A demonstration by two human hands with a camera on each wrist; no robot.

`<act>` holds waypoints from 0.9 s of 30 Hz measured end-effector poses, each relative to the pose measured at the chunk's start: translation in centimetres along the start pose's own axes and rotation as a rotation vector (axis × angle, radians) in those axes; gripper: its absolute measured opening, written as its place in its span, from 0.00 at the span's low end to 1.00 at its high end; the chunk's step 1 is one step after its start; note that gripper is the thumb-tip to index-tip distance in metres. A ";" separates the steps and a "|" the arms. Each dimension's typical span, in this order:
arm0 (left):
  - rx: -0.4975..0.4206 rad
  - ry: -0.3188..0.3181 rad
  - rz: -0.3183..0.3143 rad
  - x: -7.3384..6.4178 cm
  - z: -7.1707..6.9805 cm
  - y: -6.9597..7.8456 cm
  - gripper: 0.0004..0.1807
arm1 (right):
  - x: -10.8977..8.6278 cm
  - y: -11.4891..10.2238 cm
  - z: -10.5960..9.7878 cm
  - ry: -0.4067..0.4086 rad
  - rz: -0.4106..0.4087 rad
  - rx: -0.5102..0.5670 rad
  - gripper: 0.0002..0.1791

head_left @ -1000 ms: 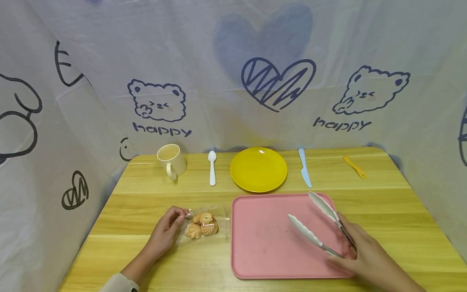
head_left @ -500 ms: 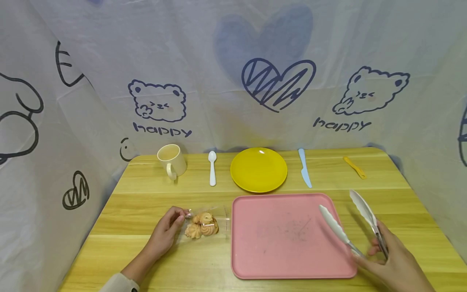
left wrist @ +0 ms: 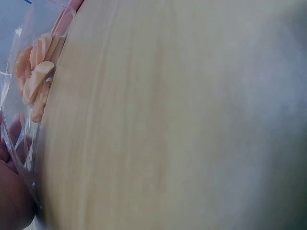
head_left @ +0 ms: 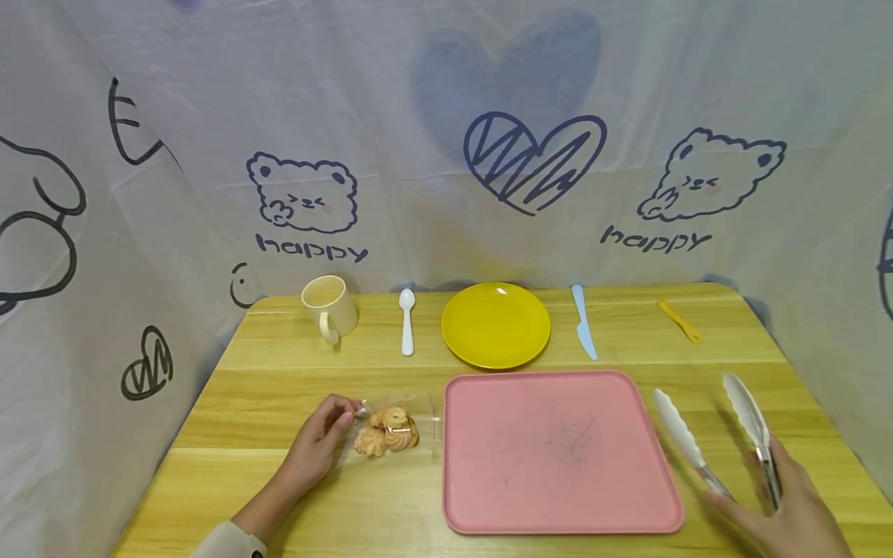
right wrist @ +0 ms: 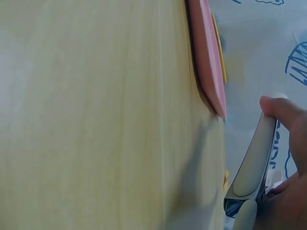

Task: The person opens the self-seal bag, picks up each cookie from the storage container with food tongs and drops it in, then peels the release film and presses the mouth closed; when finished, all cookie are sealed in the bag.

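Note:
My left hand (head_left: 319, 443) pinches the left end of a clear plastic bag (head_left: 427, 422) with several swirled butter cookies (head_left: 387, 432) inside, lying left of the tray. In the left wrist view the cookies (left wrist: 36, 76) show through the film. My right hand (head_left: 788, 504) grips a pair of metal tongs with white tips (head_left: 680, 434), thumb on one arm and fingers on the other. Their arms are spread with nothing between the tips. The tongs (right wrist: 254, 158) are over the table right of the pink tray (head_left: 558, 457), casting a shadow in the right wrist view.
Along the back of the wooden table (head_left: 279, 387) stand a cream mug (head_left: 338, 310), a white spoon (head_left: 407, 325), a yellow plate (head_left: 495, 325), a light blue knife (head_left: 583, 325) and a small yellow-orange utensil (head_left: 678, 321). A printed cloth (head_left: 418, 178) hangs behind and at both sides.
My right hand has carried the tongs rightward, from over the tray to the table beside its right edge. My left hand and the cookie bag have stayed put.

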State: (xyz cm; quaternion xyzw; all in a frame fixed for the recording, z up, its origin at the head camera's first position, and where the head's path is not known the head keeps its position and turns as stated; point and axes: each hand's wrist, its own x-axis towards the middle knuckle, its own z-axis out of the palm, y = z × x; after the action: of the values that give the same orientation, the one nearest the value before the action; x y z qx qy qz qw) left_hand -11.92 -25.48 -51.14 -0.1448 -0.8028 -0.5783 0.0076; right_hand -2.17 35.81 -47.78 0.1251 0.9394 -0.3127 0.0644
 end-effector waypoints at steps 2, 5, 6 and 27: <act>0.002 0.000 -0.001 0.0 0.0 0.0 0.08 | 0.0 0.4 -0.1 -0.014 0.034 -0.010 0.70; 0.003 0.000 -0.006 -0.1 0.0 0.0 0.09 | 0.2 0.9 -0.2 -0.054 0.088 -0.009 0.70; 0.004 0.000 -0.009 -0.1 0.0 0.0 0.09 | 0.3 1.1 -0.3 -0.061 0.107 -0.010 0.70; 0.005 0.002 -0.019 0.1 0.0 -0.1 0.10 | 2.8 2.6 -0.4 -0.120 0.222 -0.009 0.76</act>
State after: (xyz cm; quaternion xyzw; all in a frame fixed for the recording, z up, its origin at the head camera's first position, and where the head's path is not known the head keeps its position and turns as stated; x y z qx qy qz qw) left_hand -11.99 -25.49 -51.19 -0.1369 -0.8057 -0.5764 0.0033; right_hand -4.16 38.59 -49.50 0.2091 0.9156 -0.3064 0.1554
